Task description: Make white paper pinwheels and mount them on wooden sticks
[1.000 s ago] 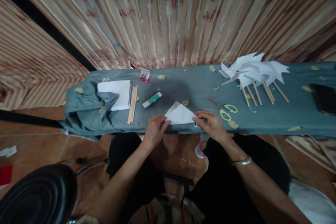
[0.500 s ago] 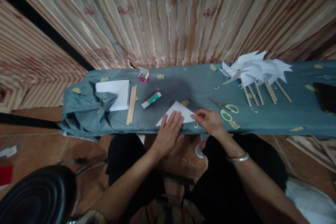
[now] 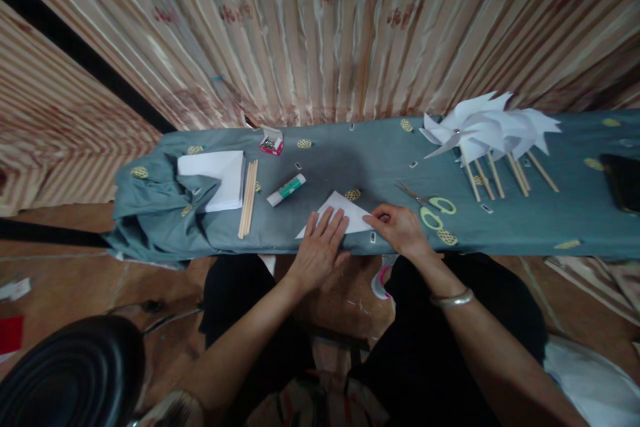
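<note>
A white sheet of paper [image 3: 353, 215], folded into a triangle, lies at the front edge of the cloth-covered table. My left hand [image 3: 320, 243] rests on its left part, palm down with the fingers stretched out. At the paper's right corner, my right hand [image 3: 400, 230] pinches the tip between thumb and fingers. Scissors with light green handles [image 3: 431, 213] lie with opened blades just right of the paper. Behind and to the left is a green and white glue stick [image 3: 287, 190].
Left of the glue stick lie several wooden sticks [image 3: 248, 200] and a stack of white paper [image 3: 227, 180]. A small open box [image 3: 271, 141] of metal pins stands behind. Paper pinwheels [image 3: 493, 130] on sticks lie at the back right, and a dark object [image 3: 620, 180] at the far right.
The view has shifted very slightly. Both hands stay on the folded paper in nearly the same places.
</note>
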Tool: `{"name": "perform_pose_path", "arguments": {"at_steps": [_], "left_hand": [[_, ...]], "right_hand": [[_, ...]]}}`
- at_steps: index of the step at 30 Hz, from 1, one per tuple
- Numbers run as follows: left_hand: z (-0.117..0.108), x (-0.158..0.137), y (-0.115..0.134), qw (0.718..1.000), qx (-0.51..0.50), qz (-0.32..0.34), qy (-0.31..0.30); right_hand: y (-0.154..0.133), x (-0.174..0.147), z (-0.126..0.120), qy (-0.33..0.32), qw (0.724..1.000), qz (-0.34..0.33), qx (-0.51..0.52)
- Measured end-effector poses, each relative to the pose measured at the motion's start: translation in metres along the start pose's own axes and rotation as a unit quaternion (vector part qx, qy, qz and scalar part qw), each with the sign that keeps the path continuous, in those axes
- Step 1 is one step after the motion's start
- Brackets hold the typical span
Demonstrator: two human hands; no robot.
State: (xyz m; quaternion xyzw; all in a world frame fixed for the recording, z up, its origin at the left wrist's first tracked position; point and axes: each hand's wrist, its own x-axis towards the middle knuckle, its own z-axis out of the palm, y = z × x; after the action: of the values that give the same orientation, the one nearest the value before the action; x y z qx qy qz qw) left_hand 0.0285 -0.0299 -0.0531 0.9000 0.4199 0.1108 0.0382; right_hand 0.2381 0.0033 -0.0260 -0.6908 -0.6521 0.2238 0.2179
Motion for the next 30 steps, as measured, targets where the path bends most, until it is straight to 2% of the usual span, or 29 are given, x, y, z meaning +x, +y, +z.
{"name": "perform_pose_path", "arguments": {"at_steps": [13, 20, 27, 30], "left_hand": [[0.0005, 0.0017, -0.0012, 1.000, -0.005, -0.002, -0.003], [-0.0007, 0.0036, -0.0009, 1.000, 0.002, -0.003, -0.012], [-0.0028, 0.0044, -0.0007, 0.999, 0.006, -0.007, -0.033], [-0.0016, 0.0046, -0.0011, 0.999, 0.012, -0.003, -0.039]], "right_hand": [[-0.0048, 0.0011, -0.0012, -0.019, 0.999, 0.028, -0.017], [-0.0029, 0.0021, 0.0006, -0.005, 1.000, 0.011, -0.024], [-0.0062, 0.0023, -0.0013, -0.027, 0.998, 0.029, -0.039], [-0.0049, -0.0002, 0.0012, -0.015, 0.998, 0.006, -0.061]]}}
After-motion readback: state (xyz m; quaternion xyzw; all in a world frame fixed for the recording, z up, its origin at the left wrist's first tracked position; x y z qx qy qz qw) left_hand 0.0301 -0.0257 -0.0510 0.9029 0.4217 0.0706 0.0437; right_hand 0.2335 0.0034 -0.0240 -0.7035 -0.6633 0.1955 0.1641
